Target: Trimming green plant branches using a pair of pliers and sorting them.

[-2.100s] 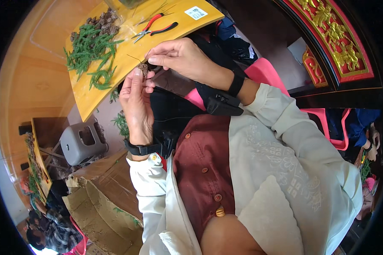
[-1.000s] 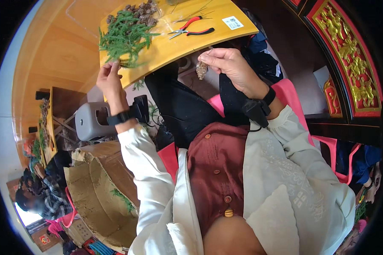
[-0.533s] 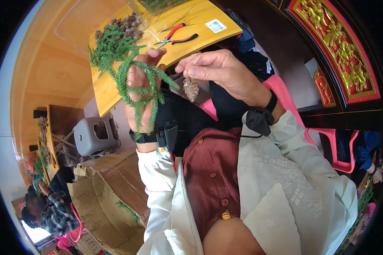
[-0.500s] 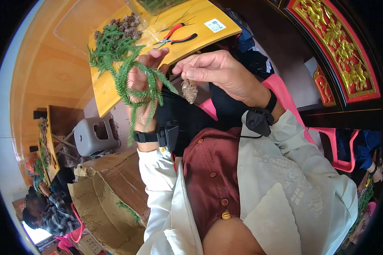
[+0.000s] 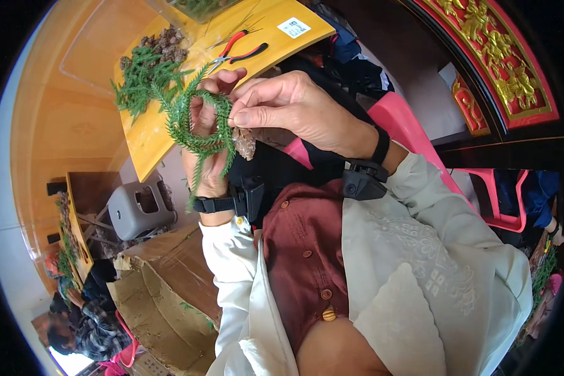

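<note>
A green artificial pine sprig (image 5: 180, 122) is curled into a ring in front of my left hand (image 5: 203, 114). That hand holds the sprig with its fingers bent behind it. From the right, my right hand (image 5: 307, 116) pinches a thin, dark wire or stem at the ring's right side. A brown pine cone (image 5: 244, 145) hangs just below those fingertips, close against the green needles. Whether the cone is fastened to the sprig I cannot tell. The fingertips of my left hand are partly hidden by the sprig and by my right hand.
On the yellow table (image 5: 145, 145) ahead lie red-and-black pliers (image 5: 237, 50), more green sprigs (image 5: 141, 81), a heap of pine cones (image 5: 168, 45) and thin wires. A cardboard box (image 5: 163, 307) and a grey stool (image 5: 141, 205) stand at left. Another person (image 5: 100, 329) sits at far left.
My right hand has moved left, bringing the pine cone from apart to the right side of the sprig ring. The sprig now shows as a rounder loop. The view has shifted slightly.
</note>
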The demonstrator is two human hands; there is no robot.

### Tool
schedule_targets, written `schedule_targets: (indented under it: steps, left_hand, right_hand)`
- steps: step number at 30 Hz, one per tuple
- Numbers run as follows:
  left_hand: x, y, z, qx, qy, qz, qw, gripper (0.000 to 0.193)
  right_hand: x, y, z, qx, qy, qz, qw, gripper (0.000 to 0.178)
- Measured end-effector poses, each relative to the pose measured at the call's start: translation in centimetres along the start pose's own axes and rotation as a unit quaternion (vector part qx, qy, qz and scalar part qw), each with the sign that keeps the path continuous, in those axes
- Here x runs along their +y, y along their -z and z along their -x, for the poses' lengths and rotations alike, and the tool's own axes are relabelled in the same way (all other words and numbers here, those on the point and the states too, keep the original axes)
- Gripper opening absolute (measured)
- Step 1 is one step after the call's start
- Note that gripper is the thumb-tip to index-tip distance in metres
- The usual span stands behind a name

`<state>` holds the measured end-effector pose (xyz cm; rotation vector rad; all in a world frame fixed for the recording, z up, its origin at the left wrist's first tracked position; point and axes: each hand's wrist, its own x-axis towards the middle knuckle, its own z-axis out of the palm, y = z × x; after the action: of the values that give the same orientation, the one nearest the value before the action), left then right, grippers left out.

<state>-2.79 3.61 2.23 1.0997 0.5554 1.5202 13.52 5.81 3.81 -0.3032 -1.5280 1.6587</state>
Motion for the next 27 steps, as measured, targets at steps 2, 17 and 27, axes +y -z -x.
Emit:
schedule_targets:
  steps: [2, 17, 27]
  left_hand:
    - [0.0, 0.0, -0.1, -0.012, 0.007, -0.004, 1.0, 0.032]
    - [1.8, -0.2, -0.4, 0.175, 0.069, -0.077, 0.979, 0.017]
    - [2.6, 2.4, 0.1, 0.183, 0.064, 0.033, 0.98, 0.01]
  right_hand:
    - [0.2, 0.3, -0.1, 0.006, 0.018, 0.013, 1.0, 0.014]
    - [1.0, 2.8, -0.1, 0.131, 0.042, 0.046, 0.989, 0.017]
    - [1.1, 2.5, 0.0, 0.158, 0.009, 0.04, 0.987, 0.018]
